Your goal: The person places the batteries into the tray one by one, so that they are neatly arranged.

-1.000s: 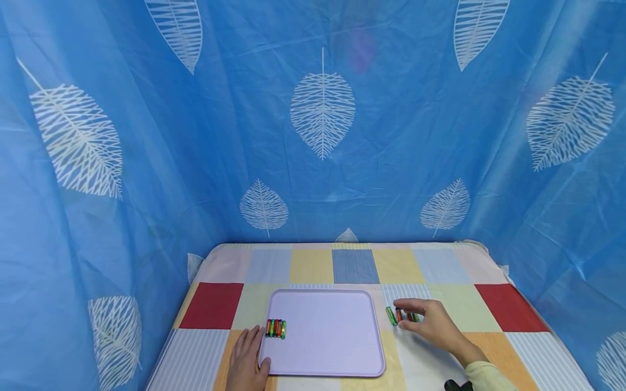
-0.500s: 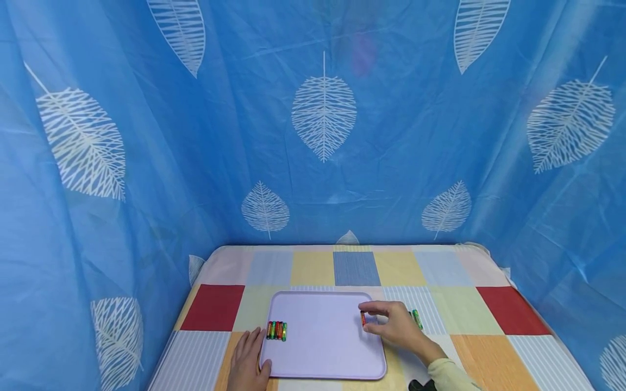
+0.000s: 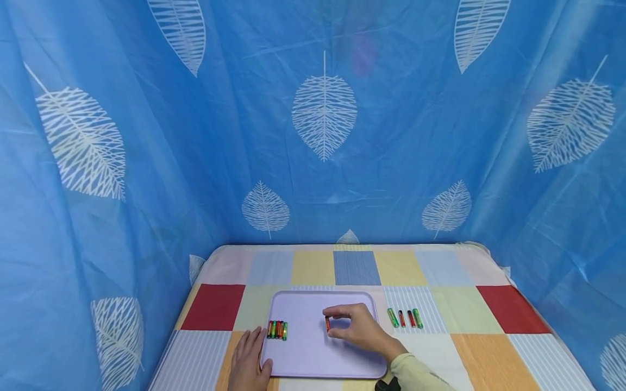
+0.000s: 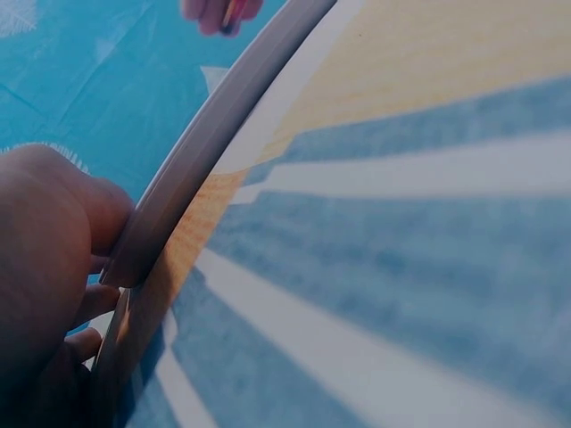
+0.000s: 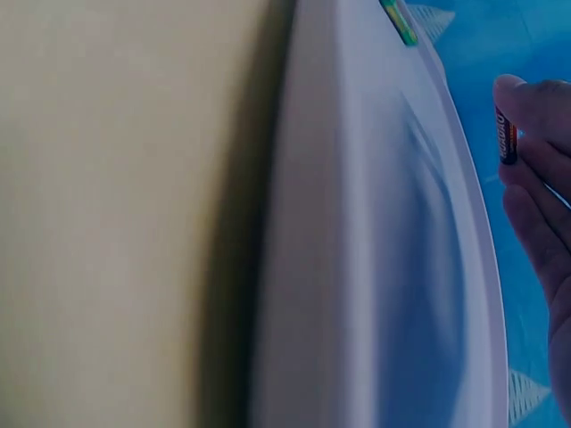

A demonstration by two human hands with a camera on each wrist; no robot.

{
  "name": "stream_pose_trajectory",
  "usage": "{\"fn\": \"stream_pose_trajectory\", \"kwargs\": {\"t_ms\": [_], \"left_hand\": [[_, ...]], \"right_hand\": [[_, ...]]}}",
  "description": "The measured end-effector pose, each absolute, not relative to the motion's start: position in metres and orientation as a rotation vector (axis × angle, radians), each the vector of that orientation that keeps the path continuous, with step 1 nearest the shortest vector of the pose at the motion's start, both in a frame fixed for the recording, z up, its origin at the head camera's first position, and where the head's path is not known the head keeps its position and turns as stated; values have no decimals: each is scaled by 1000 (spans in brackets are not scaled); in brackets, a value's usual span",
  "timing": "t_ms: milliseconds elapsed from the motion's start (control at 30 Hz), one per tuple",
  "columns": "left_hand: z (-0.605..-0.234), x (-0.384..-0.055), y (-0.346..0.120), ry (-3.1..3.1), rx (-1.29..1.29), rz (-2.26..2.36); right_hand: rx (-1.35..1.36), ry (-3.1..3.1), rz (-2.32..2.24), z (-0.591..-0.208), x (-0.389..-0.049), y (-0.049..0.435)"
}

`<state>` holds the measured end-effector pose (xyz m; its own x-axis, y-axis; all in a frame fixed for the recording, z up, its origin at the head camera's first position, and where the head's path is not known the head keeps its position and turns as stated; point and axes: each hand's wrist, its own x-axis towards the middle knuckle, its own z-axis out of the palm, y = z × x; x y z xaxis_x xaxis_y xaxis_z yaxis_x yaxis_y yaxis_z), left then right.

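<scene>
Right hand (image 3: 359,327) has a small red-and-black battery (image 3: 328,325) pinched between the thumb and fingertips, pretty much upright, up in the air over the middle of the lilac tray (image 3: 318,361). Right wrist cam backs that up: there's lettering on the battery's side, and it shows against the curtain, clear of the tray floor.

Left hand (image 3: 248,363) is at the tray's left edge, fingers relaxed and roughly straight. The fingertips are right by the rim, and the thumb is at the near left corner. Left wrist cam shows a digit touching the rim, so it's contact rather than a proper grip, and no battery in that hand.

Inside the tray, against the left side, there's a tight row of batteries (image 3: 277,330), looks like five, mixed green and red, lying side by side just past the left fingertips.

Off to the right of the tray, four more lie spaced out on the patchwork tablecloth (image 3: 479,355). Going left to right: a green battery (image 3: 393,317), two red batteries (image 3: 411,319), then another green one.

Pale yellowish sleeve (image 3: 415,372) on the right arm, and a blue curtain (image 3: 391,108) with white leaf prints behind everything.
</scene>
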<state>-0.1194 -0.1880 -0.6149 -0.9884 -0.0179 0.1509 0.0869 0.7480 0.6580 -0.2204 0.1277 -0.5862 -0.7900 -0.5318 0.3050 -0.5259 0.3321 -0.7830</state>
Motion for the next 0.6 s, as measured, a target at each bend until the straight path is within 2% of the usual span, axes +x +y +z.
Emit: {"fn": "stream_pose_trajectory", "kwargs": {"t_ms": [600], "left_hand": [[-620, -118, -187, -2733, -104, -1001]], "right_hand": [[-973, 2539, -1503, -589, -219, 58]]}}
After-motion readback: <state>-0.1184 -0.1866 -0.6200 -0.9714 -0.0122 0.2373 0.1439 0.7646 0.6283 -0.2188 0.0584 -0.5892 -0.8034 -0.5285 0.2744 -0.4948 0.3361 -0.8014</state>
